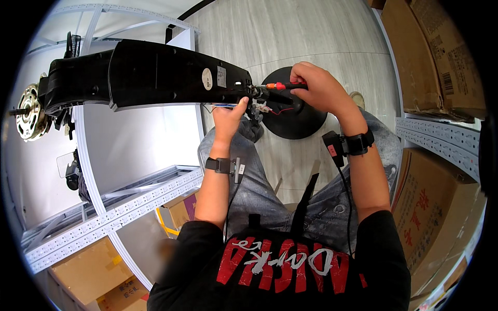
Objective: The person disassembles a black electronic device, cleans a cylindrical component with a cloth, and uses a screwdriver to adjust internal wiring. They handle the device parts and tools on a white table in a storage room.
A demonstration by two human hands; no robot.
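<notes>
A long black plastic housing [161,75] reaches in from the left, with two pale labels near its right end. My left hand [227,122] grips that right end from below, its thumb against the lower edge. My right hand [322,88] is closed around the red and black handle of a screwdriver [281,86]. The shaft points left to the housing's end, where dark brackets [261,94] and a thin red wire [281,110] show. Exactly where its tip touches is too small to tell. A round metal hub [32,113] is at the housing's far left end.
A round black disc [298,127], apparently a stool or base, stands on the grey floor beneath my right hand. White metal shelving [116,220] runs along the left. Cardboard boxes [433,212] fill the right-hand shelves. My knees flank the work.
</notes>
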